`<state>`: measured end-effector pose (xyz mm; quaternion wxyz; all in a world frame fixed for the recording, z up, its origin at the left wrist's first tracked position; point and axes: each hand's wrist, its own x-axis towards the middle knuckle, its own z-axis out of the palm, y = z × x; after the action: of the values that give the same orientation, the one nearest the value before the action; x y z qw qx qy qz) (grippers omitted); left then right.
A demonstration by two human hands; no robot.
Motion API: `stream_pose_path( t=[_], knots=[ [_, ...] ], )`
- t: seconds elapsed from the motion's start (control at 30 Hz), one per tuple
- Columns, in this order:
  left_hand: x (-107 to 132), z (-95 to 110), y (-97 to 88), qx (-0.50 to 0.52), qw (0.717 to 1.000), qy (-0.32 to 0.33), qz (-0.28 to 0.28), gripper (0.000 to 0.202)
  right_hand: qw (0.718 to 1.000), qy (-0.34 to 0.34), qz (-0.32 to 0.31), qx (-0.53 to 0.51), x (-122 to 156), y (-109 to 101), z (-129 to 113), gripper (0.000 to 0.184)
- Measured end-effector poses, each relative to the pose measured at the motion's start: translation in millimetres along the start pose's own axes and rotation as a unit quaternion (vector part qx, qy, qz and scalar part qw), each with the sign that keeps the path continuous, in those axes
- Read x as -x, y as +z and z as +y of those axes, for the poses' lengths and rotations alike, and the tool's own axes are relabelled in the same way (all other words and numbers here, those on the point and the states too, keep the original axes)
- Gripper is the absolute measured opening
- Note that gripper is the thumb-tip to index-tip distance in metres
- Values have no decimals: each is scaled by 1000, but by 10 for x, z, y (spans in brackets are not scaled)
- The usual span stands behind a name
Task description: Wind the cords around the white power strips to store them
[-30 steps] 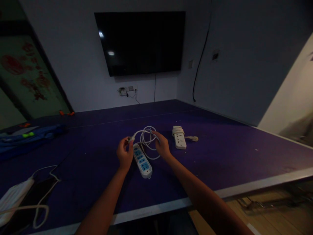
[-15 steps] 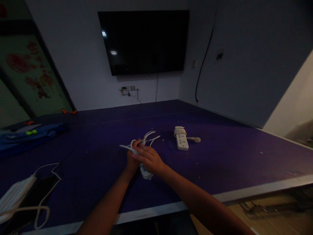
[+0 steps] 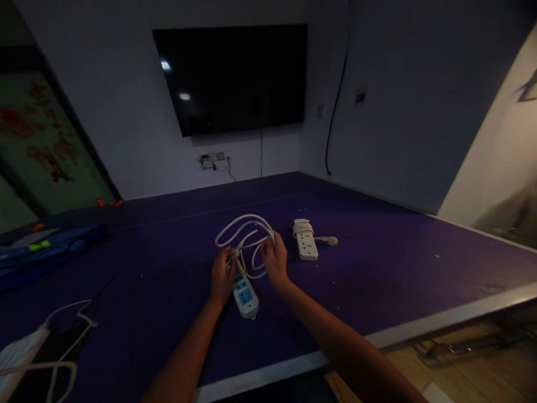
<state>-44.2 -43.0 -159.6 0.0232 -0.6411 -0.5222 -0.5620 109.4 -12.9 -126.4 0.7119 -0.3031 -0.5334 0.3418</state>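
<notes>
A white power strip (image 3: 246, 298) with blue socket faces lies on the purple table, its near end toward me. My left hand (image 3: 223, 274) is closed at its far end, where the cord gathers; the fingers partly hide that end. Loops of white cord (image 3: 245, 217) rise and spread between my hands. My right hand (image 3: 275, 260) pinches the cord at the right side of the loops. Farther right, a second white power strip (image 3: 307, 246) has its cord wound around its far end, with the plug end sticking out to the right.
The purple table (image 3: 168, 313) has a pale front edge. At the left lie a blue cloth (image 3: 54, 249) and another white strip-like device (image 3: 20, 355) with a loose cord. Small orange items (image 3: 109, 203) sit at the back left. A television (image 3: 235, 78) hangs on the wall.
My hands have moved apart. The right has lifted off the strip and now holds cord, which opens into wide loops. More of the strip's blue sockets show.
</notes>
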Motion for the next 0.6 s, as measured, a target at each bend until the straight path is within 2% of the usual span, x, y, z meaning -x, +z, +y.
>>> stream_pose_path(
  t=[0.13,0.27,0.33,0.4,0.6],
  knots=[
    [-8,-30,-8,-7,999,2,46,23,989,51,103,-91,-241,-114,49,25],
    [-55,-87,-79,12,981,-90,173,29,974,72,175,-124,-391,-258,140,29],
    [-95,-129,-140,14,964,-133,230,30,971,80,182,-130,-430,-309,196,32],
    [-137,-187,-206,9,953,-154,261,31,971,87,180,-130,-449,-333,248,33],
    [-231,-481,-352,-19,932,-218,287,33,979,91,155,-97,-447,-311,344,31]
  ],
)
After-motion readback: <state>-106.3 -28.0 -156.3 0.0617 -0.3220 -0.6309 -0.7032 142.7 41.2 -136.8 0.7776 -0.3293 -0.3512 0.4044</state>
